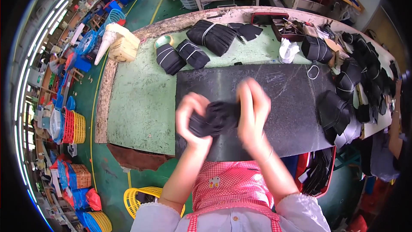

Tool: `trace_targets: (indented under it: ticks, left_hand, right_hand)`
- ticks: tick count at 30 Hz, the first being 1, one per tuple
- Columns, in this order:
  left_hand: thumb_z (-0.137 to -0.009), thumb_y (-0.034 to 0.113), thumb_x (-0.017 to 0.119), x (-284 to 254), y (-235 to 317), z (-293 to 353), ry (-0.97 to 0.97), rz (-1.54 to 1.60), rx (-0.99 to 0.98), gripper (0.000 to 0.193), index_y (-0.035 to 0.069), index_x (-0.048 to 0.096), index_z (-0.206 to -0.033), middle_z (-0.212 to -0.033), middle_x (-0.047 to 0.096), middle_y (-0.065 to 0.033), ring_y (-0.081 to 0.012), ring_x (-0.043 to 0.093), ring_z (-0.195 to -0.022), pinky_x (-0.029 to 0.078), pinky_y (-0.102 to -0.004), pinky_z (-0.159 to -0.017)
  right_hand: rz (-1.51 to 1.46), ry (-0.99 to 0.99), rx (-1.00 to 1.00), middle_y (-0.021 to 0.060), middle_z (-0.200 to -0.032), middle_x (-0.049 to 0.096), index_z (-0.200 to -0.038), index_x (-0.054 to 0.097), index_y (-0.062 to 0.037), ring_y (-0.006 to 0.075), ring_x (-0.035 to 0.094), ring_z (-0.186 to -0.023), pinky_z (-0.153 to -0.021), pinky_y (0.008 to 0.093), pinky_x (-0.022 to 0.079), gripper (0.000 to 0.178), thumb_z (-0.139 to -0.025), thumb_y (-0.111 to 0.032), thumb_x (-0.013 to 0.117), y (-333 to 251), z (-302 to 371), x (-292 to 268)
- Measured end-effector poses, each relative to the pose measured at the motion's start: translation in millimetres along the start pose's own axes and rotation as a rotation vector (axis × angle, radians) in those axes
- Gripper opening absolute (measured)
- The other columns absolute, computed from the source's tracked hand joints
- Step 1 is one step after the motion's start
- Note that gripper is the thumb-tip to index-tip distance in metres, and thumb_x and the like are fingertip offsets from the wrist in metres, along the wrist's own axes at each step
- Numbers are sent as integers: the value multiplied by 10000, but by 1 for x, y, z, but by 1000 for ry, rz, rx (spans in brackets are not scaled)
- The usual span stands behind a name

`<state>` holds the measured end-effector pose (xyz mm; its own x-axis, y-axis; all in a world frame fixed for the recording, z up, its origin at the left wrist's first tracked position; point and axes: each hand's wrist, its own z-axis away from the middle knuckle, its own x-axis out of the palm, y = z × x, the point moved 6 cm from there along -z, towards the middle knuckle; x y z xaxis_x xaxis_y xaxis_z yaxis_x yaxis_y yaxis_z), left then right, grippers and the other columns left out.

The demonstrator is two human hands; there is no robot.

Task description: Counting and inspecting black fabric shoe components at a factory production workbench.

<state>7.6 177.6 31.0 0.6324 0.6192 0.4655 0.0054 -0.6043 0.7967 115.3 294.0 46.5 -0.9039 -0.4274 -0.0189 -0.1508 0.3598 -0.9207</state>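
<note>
In front of me a bundle of black, leather-like pieces (216, 118) is held above a dark board (283, 103). My left hand (192, 118) is closed round the bundle's left side. At its right edge is my right hand (253, 114), upright, its fingers pressed together and blurred by motion; what they hold, if anything, is hidden. Farther right on the board lies a loose white band (313, 72). Beyond the board sit tied black bundles: a large one (211, 37) and two smaller ones, one at left (170, 59) and one beside it (193, 53).
A tape roll (163, 41) and a pale block (124, 48) are at the table's far left. Black bundles and sheets (334, 114) crowd the right side. A yellow basket (133, 199) stands below at left, a red crate (328, 176) below at right.
</note>
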Motion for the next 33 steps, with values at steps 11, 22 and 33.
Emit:
trace_targets:
  ticks: [11, 22, 33]
  left_hand:
    - [-904, 246, 396, 4, 15, -3, -14, -240, -103, 335, 34, 473, -657, -690, 482, -84, -184, 486, -685, 387, -302, -677]
    - [-1013, 396, 345, -17, 3, -7, 312, 92, -296, 460, 26, 502, -1237, -1117, 568, -111, -194, 545, -1040, 415, -327, -955]
    - [-939, 194, 602, 2, -22, 69, 25, 292, -840, 419, 7, 506, -1301, -1184, 594, -85, -172, 598, -1060, 501, -322, -906]
  right_hand:
    - [-121, -61, -28, 65, -663, 493, -733, 525, 11, 145, 491, -634, -586, 309, 410, 232, -940, -85, 485, -3, 10, 5]
    - [85, -388, -15, 157, -1043, 656, -1201, 622, -31, 314, 630, -983, -904, 392, 492, 539, -678, -10, 753, -14, 27, -19]
    - [-28, -649, 349, 62, -865, 607, -967, 559, -7, 116, 569, -726, -684, 254, 491, 367, -763, -170, 817, -5, 52, -12]
